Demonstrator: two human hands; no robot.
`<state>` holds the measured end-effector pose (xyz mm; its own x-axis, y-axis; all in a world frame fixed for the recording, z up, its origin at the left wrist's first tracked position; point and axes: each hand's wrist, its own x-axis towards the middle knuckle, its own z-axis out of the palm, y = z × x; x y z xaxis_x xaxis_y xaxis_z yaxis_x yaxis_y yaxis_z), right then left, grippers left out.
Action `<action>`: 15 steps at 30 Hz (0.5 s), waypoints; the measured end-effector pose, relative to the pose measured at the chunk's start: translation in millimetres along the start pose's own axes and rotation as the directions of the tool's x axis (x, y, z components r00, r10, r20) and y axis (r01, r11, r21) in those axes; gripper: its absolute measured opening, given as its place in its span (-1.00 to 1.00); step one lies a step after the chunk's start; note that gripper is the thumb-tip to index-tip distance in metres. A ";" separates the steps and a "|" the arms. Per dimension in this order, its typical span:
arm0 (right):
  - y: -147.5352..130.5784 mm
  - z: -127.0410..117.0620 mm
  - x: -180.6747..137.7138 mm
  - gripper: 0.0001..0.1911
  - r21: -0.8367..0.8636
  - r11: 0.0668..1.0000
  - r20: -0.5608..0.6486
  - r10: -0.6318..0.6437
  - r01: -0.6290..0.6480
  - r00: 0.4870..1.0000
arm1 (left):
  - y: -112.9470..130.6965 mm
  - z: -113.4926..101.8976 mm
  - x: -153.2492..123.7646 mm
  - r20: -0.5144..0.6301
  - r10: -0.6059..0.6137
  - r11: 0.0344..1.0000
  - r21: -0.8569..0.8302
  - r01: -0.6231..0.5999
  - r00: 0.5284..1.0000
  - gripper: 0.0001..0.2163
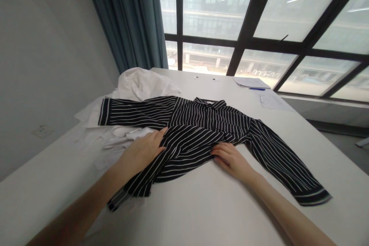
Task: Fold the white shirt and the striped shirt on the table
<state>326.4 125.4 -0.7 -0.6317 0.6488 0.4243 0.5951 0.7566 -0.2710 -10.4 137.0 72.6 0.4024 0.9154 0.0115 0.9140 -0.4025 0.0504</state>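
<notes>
A black shirt with white stripes (pixel 198 117) lies spread on the white table, its collar at the far side. One sleeve reaches left over white cloth, and the other slants down to the right. The lower part is folded and rumpled, with a loose end trailing toward the near left. My left hand (pixel 142 152) is closed on the shirt's left edge, thumb and fingers against the fabric. Near the lower right hem, my right hand (pixel 232 159) has its fingers bent round the cloth. Both hands' fingertips are partly hidden in the folds.
A heap of white cloth (pixel 141 80) lies at the back left, partly under the sleeve. Papers (pixel 250 82) and a blue pen (pixel 257 88) are at the back right of the table (pixel 196 207). A wall, a blue curtain (pixel 135 19) and windows stand beyond.
</notes>
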 end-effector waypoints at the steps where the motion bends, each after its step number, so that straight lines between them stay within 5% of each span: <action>1: -5.3 4.2 2.6 -0.76 -0.007 1.000 0.063 -0.017 0.017 0.998 | -0.6 -0.8 -2.0 0.003 0.008 1.000 -0.026 -0.008 1.000 -0.51; 7: -9.1 3.9 2.9 -0.76 -0.031 0.999 0.178 0.027 -0.021 0.984 | -4.2 -5.8 -8.6 0.104 0.036 0.982 -0.186 -0.016 0.994 -0.56; 15: 5.7 -46.9 1.8 -0.73 0.161 0.971 0.283 0.126 -0.177 0.951 | 3.2 -0.6 -16.3 0.174 0.191 0.932 -0.342 -0.123 0.966 -0.71</action>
<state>351.9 127.1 39.1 -0.6662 0.7352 0.1251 0.6092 0.6332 -0.4775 -14.1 120.8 73.2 0.5725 0.8055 -0.1529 0.7847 -0.4843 0.3870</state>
